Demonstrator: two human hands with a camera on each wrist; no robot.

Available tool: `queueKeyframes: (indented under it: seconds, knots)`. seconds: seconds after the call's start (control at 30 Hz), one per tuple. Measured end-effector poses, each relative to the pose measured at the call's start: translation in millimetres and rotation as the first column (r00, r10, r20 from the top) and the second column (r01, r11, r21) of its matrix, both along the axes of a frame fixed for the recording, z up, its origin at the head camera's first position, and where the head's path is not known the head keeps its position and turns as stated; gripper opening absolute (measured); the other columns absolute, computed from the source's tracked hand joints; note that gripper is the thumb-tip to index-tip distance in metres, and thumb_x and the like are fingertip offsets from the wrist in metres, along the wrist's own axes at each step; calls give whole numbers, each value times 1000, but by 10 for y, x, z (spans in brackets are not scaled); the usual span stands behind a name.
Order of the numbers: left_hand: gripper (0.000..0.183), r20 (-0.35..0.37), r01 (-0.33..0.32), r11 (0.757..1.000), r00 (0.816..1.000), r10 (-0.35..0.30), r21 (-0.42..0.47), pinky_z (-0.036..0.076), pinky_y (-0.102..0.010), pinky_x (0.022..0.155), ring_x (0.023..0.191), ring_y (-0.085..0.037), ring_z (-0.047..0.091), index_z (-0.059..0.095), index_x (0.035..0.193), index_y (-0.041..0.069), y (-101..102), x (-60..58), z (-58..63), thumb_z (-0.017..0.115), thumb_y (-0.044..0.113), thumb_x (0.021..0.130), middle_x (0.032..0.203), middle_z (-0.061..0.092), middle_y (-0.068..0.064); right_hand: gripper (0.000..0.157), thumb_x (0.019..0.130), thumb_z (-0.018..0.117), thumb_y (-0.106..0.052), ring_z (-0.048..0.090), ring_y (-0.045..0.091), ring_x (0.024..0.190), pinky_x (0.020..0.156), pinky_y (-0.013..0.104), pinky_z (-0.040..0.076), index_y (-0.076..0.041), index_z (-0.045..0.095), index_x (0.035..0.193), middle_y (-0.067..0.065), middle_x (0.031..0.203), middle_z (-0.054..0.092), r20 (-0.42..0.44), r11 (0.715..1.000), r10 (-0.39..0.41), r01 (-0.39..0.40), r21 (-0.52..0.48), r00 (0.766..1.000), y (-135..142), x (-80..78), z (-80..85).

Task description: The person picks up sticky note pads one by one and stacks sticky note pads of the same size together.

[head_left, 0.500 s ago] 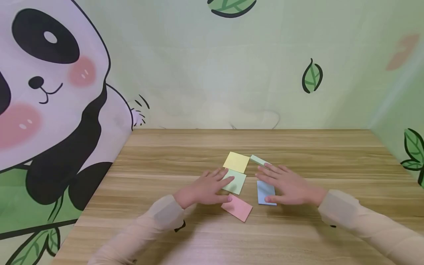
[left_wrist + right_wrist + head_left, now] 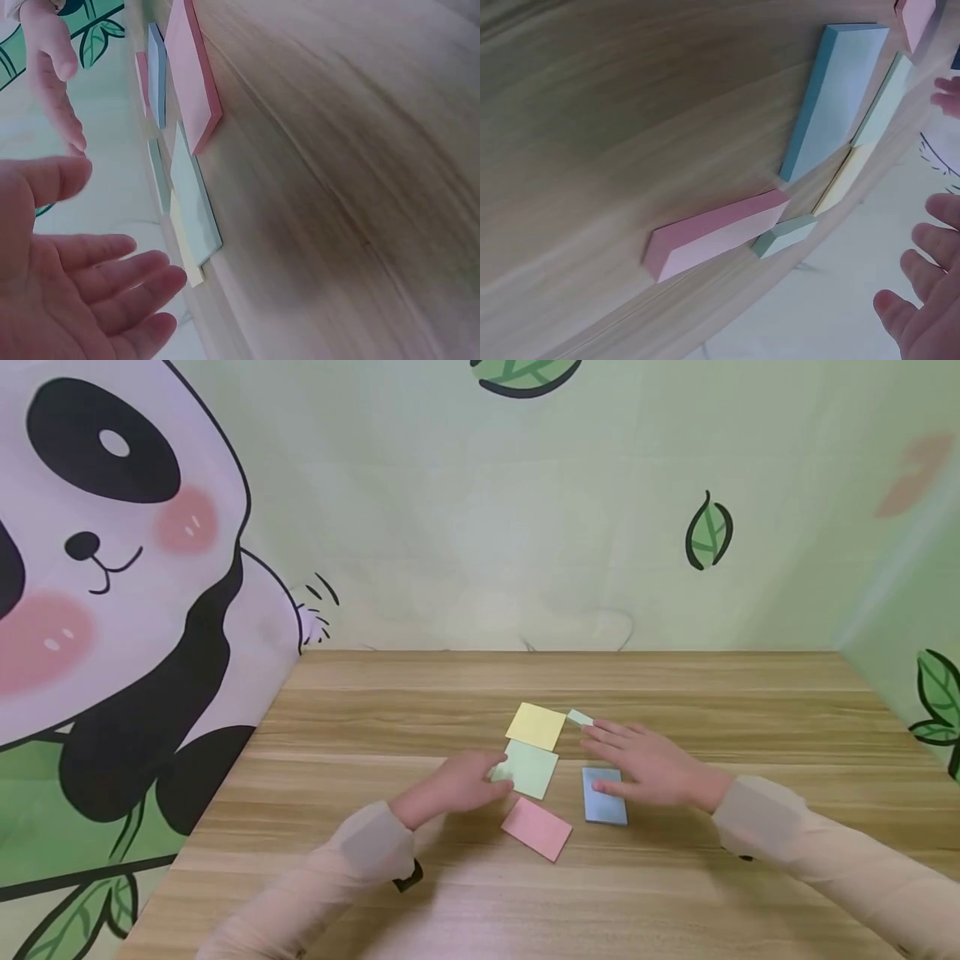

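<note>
In the head view my left hand (image 2: pixel 461 781) is over the left edge of a square green sticky note pad (image 2: pixel 531 770). The left wrist view shows its fingers loosely bent and apart, with nothing held. A yellow sticky note pad (image 2: pixel 536 727) borders the green one at the back, and a pink pad (image 2: pixel 537 829) lies in front. My right hand (image 2: pixel 652 764) hovers with fingers extended, its thumb above a blue pad (image 2: pixel 604 806). Its fingertips overlap a narrow green pad (image 2: pixel 579 717). Beneath this hand lies another pink pad (image 2: pixel 716 232), hidden in the head view.
The pads lie flat on a wood-grain table (image 2: pixel 360 710). Behind it hangs a pale green backdrop (image 2: pixel 420 527) with leaves, and a large printed panda (image 2: pixel 127 568) covers the left side.
My left hand has drawn back a little and bent its fingers, uncovering more of the green and front pink pads. My right hand has shifted slightly up and left, covering more of the narrow green pad.
</note>
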State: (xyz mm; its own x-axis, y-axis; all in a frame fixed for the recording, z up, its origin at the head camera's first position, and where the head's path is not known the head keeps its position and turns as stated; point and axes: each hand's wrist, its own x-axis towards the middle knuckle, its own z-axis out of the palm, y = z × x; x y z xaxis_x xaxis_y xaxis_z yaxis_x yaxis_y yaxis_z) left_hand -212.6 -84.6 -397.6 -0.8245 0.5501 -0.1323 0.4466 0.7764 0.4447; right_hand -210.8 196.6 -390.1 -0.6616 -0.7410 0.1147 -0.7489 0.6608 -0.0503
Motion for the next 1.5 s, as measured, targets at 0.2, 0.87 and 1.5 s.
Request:
queueKeyframes:
  seconds: [0.2,0.87,1.5]
  knots:
    - [34,-47,-63,998,997,63,11,47,-36,78,90,-23,60,60,107,0,-25,10,-6,51,25,85,97,65,-12,37,85,55,-26,49,30,113,92,44,40,-2,58,113,14,119,55,-61,998,47,-49,-36,997,-62,-89,-16]
    - [23,230,-139,980,968,104,142,45,-27,67,73,-13,54,63,91,3,-33,-15,-116,52,23,85,82,63,-6,22,83,50,-9,33,5,49,47,18,29,-10,55,62,-7,53,38,279,951,-142,210,-228,950,-508,-267,-61]
    - [30,673,-445,860,719,175,252,50,-29,71,77,-15,62,58,102,-1,-110,-79,-247,51,22,85,89,67,-10,17,82,52,-13,39,7,52,49,19,33,-5,60,69,-4,57,47,440,940,-189,291,-176,878,-625,-422,-148]
